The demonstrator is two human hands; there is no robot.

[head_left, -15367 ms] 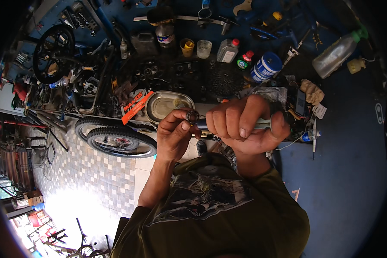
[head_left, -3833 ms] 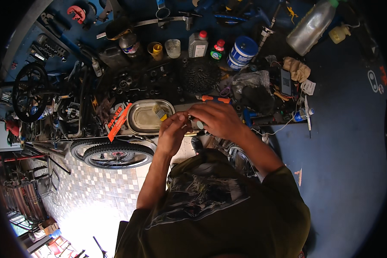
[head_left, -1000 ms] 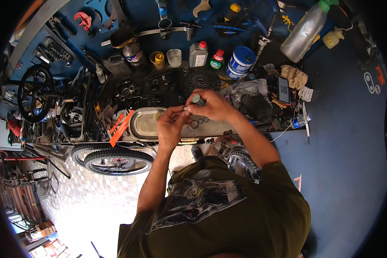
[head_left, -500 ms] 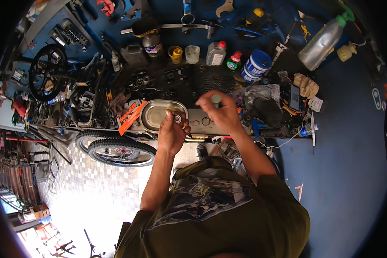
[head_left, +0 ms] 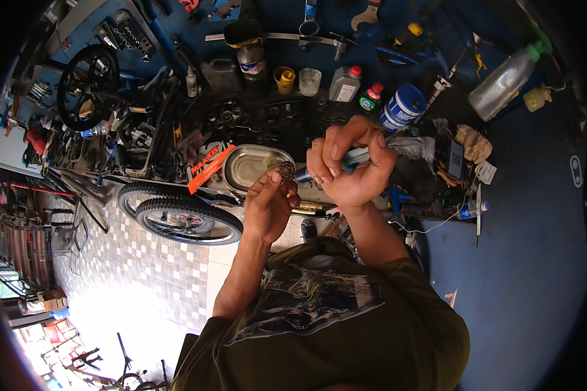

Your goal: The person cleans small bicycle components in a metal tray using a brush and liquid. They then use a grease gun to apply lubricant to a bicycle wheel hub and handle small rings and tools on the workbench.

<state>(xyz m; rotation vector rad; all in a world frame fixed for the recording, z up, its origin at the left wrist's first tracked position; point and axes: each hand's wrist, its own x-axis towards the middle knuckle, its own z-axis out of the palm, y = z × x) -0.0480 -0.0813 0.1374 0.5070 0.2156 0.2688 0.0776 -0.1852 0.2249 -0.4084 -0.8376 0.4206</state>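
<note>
Near the middle of the view, my left hand [head_left: 269,212] pinches a small ring-shaped bearing [head_left: 286,171] between thumb and fingers. A tiny yellow bit shows lower down at its fingers. My right hand [head_left: 353,179] is closed around a slim tool with a pale blue-green body [head_left: 357,157] and a dark shaft [head_left: 302,174]; its exact kind does not show. The shaft points left at the bearing, and its tip is at or close to the ring; I cannot tell whether they touch. Just behind my left hand, an oval metal tray [head_left: 233,171] lies on the bench.
An orange printed strip [head_left: 209,171] lies left of the tray. Bottles, cups [head_left: 310,82] and a blue-and-white tub [head_left: 404,107] stand along the back. Small dark parts cover the bench middle. Bicycle wheels [head_left: 182,221] lean below the front edge. A phone [head_left: 455,161] sits right.
My right hand has come down and turned, bringing the tool's dark shaft up to the bearing. The left hand still holds the bearing. The whole view has shifted slightly.
</note>
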